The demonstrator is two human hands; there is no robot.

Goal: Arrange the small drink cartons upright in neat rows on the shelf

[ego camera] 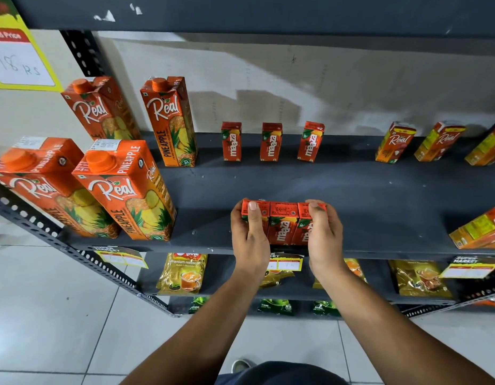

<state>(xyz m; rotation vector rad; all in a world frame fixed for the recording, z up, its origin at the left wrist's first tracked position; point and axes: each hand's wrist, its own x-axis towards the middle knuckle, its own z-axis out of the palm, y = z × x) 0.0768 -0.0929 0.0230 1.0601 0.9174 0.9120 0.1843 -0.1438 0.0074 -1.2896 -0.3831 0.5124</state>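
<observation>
We've got 3 Maaza cartons (283, 225) upright, pressed side by side at the shelf (379, 207) front edge; left hand (250, 240) clamps the left end, right hand (324, 240) the right, thumbs on top. Further back, 3 more Maaza cartons (271, 141) stand spaced apart nr the wall.

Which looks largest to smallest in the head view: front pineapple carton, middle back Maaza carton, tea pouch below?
1. Front pineapple carton.
2. Tea pouch.
3. Middle back Maaza carton.
The Maaza stands farthest back, so its rank is partly distance.
</observation>
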